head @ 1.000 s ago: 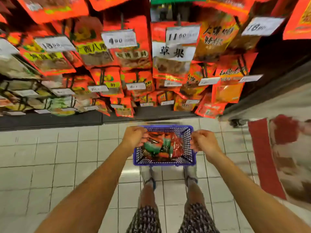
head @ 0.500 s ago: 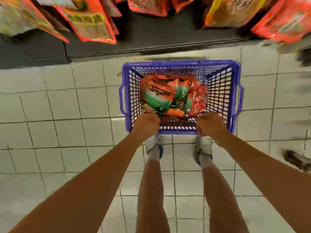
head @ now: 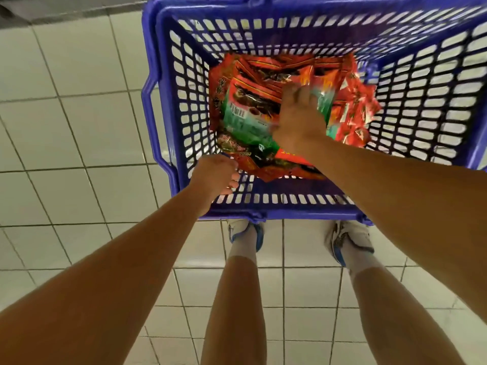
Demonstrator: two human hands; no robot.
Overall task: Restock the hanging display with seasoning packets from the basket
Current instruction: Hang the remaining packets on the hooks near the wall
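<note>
I look straight down into a blue plastic basket (head: 168, 106) standing on the pale tiled floor (head: 66, 127), just ahead of my two shoes (head: 246, 233). A heap of red and green seasoning packets (head: 253, 111) lies loose on the basket's bottom, piled toward the middle and the near left. My right hand (head: 299, 122) is down inside the basket on top of the heap, its fingers (head: 300, 94) reaching forward over a green and red packet with a barcode on it; the hand is blurred and seen from the back, so I cannot tell whether the fingers are closed on a packet or merely lying on it. My left hand (head: 217, 175) is at the near left corner of the basket, inside the rim, with its fingers curled; the fingertips sit right at the edge of a red packet, and I cannot tell whether they pinch it or hold nothing. Both forearms reach in from the bottom of the view.
</note>
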